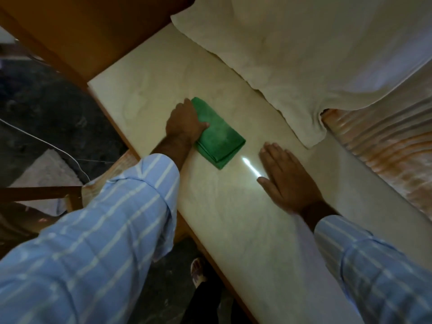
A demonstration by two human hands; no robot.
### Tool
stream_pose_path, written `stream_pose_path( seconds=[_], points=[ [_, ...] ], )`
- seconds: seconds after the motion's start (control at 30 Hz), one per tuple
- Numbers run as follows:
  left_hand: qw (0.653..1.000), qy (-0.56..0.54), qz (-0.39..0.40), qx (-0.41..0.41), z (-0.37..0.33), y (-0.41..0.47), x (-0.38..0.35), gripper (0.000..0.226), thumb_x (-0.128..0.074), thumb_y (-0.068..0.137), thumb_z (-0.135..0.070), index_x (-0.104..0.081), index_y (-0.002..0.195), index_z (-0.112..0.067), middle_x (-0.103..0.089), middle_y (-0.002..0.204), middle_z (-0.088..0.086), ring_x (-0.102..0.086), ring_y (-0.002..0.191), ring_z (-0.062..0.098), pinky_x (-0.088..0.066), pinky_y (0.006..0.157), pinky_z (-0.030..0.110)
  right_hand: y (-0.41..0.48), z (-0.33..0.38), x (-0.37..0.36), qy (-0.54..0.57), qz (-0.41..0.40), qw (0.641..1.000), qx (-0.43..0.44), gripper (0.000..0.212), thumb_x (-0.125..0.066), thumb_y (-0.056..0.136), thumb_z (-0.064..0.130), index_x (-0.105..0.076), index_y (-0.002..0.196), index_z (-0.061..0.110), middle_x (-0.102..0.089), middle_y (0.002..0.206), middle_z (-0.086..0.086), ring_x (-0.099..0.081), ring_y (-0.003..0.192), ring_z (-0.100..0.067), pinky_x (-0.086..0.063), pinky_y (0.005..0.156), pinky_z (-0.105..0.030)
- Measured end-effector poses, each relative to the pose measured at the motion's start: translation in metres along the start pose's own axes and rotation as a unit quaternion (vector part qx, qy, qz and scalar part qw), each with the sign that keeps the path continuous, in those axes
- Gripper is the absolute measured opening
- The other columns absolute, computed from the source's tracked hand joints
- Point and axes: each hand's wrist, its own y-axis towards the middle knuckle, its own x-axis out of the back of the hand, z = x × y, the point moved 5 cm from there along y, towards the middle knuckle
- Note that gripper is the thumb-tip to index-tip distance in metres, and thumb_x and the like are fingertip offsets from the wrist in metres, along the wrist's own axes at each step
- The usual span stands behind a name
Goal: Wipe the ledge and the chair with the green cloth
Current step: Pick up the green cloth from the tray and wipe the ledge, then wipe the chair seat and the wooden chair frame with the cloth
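Our left hand (pixel 184 123) presses the folded green cloth (pixel 218 134) onto the ledge (pixel 210 206); right hand (pixel 286 177) lies flat, fingers spread, just beside it.

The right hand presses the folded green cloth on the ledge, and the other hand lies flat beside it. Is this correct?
Not quite. In the head view the left hand presses the folded green cloth on the ledge; the right hand lies flat beside it.

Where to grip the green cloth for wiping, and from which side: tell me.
Press down on the green cloth from above, palm flat on its broad top. It lies folded flat on the ledge, leaving no edge raised to pinch. The left hand already covers its near-left end; the right hand rests apart.
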Motion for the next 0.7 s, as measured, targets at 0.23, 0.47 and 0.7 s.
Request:
stream_pose_path(
  seconds=[0.23, 0.47, 0.7],
  points=[
    [0.991, -0.092, 0.067, 0.069, 0.04, -0.052, -0.012, 0.079, -0.083, 0.071, -0.05, -0.058, 0.13, -0.004, -0.061, 0.135, 0.018, -0.056, 0.123, 0.033, -0.045, 0.102, 0.035, 0.066, 0.037, 0.001, 0.177, -0.015, 0.969, -0.172, 0.057, -0.059, 0.097, 0.058, -0.06, 0.141, 0.022, -0.036, 0.169, -0.005, -0.022, 0.161, -0.028, -0.021, 0.128, -0.048],
    [0.949, -0.302, 0.071, 0.046, 0.091, -0.109, -0.005, 0.046, -0.085, 0.075, -0.037, -0.072, 0.113, -0.016, -0.076, 0.111, 0.002, -0.07, 0.104, 0.016, -0.052, 0.09, 0.024, 0.101, 0.086, 0.009, 0.239, 0.027, 0.957, -0.164, 0.024, -0.078, 0.072, 0.022, -0.068, 0.088, 0.008, -0.067, 0.098, -0.011, -0.061, 0.1, -0.036, -0.029, 0.074, -0.029],
    [0.849, -0.499, 0.022, 0.171, 0.228, -0.156, 0.001, 0.042, -0.089, 0.071, -0.021, -0.071, 0.109, -0.014, -0.078, 0.102, 0.008, -0.075, 0.094, 0.025, -0.062, 0.08, 0.047, 0.122, 0.209, -0.012, 0.335, 0.043, 0.937, -0.085, 0.024, -0.08, 0.082, 0.027, -0.06, 0.094, 0.025, -0.067, 0.078, 0.01, -0.062, 0.071, -0.007, -0.046, 0.064, -0.022]
  ],
)
